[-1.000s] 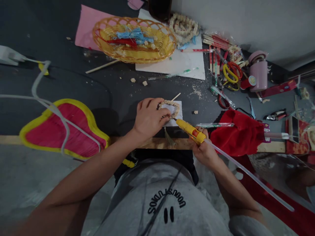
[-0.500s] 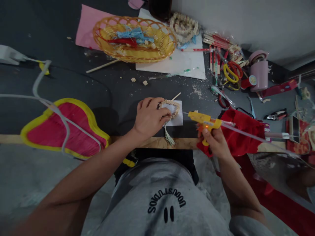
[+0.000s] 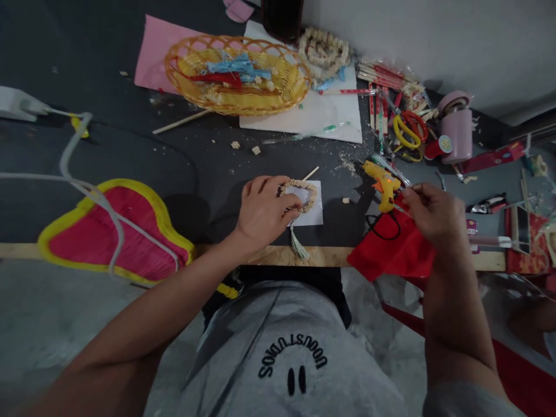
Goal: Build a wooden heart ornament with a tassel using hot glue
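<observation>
My left hand (image 3: 267,211) pinches the left side of a beaded ring (image 3: 309,204), which lies on a small white paper (image 3: 316,215). A pale tassel (image 3: 299,246) hangs from the ring over the table's wooden edge. A yellow glue gun (image 3: 383,184) lies on the dark table right of the ring. Just right of it, my right hand (image 3: 434,214) has its thumb and fingers closed near the clear glue stick at the gun's rear; what they grip is too small to tell. Red cloth (image 3: 393,252) lies beneath that hand.
A yellow basket (image 3: 286,87) with blue and red tassels stands at the back. Scissors (image 3: 406,132), a pink bottle (image 3: 457,130) and a red thread spool (image 3: 436,147) are at the right. A pink-and-yellow padded shape (image 3: 125,217) and a cable lie left.
My right hand has let go of the glue gun's handle and moved right. The gun has shifted up and right, onto the table. My left hand stays on the ring.
</observation>
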`<action>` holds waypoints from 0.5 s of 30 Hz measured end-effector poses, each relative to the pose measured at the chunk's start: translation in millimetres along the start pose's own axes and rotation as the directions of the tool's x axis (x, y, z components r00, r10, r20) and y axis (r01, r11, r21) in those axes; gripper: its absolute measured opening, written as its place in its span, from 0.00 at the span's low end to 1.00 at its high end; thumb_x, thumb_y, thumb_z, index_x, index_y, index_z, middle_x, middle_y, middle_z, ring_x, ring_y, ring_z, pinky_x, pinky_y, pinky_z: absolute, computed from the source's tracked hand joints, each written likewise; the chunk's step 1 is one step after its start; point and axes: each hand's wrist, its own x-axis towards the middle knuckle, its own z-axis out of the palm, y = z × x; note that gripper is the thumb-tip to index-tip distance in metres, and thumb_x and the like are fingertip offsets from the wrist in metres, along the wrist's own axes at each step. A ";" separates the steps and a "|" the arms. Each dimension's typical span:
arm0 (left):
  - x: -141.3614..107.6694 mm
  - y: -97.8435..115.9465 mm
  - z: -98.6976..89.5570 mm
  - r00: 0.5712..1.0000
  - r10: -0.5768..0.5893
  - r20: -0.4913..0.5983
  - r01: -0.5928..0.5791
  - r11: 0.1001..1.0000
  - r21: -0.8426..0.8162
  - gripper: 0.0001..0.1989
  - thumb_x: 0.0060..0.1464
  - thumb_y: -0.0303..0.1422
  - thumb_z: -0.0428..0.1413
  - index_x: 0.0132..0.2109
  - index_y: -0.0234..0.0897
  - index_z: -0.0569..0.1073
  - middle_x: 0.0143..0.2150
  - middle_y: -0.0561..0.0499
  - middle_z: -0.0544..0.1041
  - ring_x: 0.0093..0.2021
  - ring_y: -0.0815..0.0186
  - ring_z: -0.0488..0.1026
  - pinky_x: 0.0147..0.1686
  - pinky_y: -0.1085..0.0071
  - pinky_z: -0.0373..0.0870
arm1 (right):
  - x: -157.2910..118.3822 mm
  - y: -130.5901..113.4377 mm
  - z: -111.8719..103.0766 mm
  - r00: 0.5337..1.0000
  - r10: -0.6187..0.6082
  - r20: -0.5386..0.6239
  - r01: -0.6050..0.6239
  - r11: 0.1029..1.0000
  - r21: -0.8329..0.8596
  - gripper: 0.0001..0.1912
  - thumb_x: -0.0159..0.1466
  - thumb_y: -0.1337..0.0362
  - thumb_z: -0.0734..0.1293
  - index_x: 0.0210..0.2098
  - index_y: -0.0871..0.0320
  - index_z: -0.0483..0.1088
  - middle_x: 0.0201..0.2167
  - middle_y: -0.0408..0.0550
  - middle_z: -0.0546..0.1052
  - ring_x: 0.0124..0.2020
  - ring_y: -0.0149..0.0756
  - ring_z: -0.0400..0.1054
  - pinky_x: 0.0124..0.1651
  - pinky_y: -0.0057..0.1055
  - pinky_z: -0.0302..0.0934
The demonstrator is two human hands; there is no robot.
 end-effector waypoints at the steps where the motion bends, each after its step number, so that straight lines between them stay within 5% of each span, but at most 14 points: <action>1: 0.0 0.0 -0.3 1.000 0.001 0.002 -0.001 1.000 0.003 0.05 0.57 0.35 0.60 0.39 0.47 0.82 0.59 0.48 0.72 0.59 0.48 0.63 0.55 0.48 0.61 | -5.4 -11.1 8.6 0.987 -0.139 -0.081 0.137 0.990 -0.035 0.14 0.66 0.52 0.66 0.39 0.56 0.76 0.33 0.50 0.80 0.33 0.40 0.74 0.39 0.38 0.69; 3: 0.1 0.0 -0.9 1.000 0.001 0.006 -0.002 1.000 0.015 0.06 0.56 0.33 0.60 0.39 0.46 0.82 0.59 0.47 0.72 0.59 0.48 0.63 0.55 0.48 0.61 | -14.7 -33.9 34.9 0.924 -0.382 -0.008 0.382 0.924 0.036 0.10 0.67 0.57 0.65 0.43 0.55 0.75 0.40 0.51 0.81 0.41 0.41 0.75 0.45 0.38 0.70; 6: 0.0 -0.3 -1.5 1.000 0.007 0.003 -0.007 1.000 0.023 0.08 0.56 0.31 0.59 0.40 0.47 0.82 0.59 0.47 0.72 0.59 0.49 0.63 0.55 0.49 0.62 | -21.2 -57.4 77.7 0.827 -0.557 0.082 0.539 0.825 0.169 0.06 0.69 0.63 0.64 0.41 0.55 0.73 0.43 0.51 0.80 0.44 0.38 0.75 0.47 0.34 0.70; 9: -0.7 -1.0 -0.8 1.000 0.015 -0.005 -0.015 1.000 0.019 0.07 0.56 0.32 0.59 0.39 0.47 0.82 0.59 0.48 0.72 0.59 0.49 0.64 0.55 0.48 0.61 | -20.9 -63.5 102.5 0.789 -0.606 0.097 0.578 0.787 0.217 0.05 0.69 0.64 0.64 0.39 0.55 0.72 0.41 0.52 0.80 0.42 0.38 0.75 0.43 0.32 0.71; 15: -1.9 -1.8 0.7 1.000 0.012 -0.008 -0.012 1.000 0.010 0.06 0.56 0.33 0.59 0.38 0.47 0.81 0.60 0.48 0.71 0.60 0.48 0.63 0.55 0.47 0.61 | -18.4 -61.2 114.6 0.781 -0.618 0.089 0.592 0.778 0.212 0.09 0.70 0.63 0.63 0.38 0.56 0.74 0.35 0.49 0.78 0.37 0.34 0.73 0.39 0.29 0.68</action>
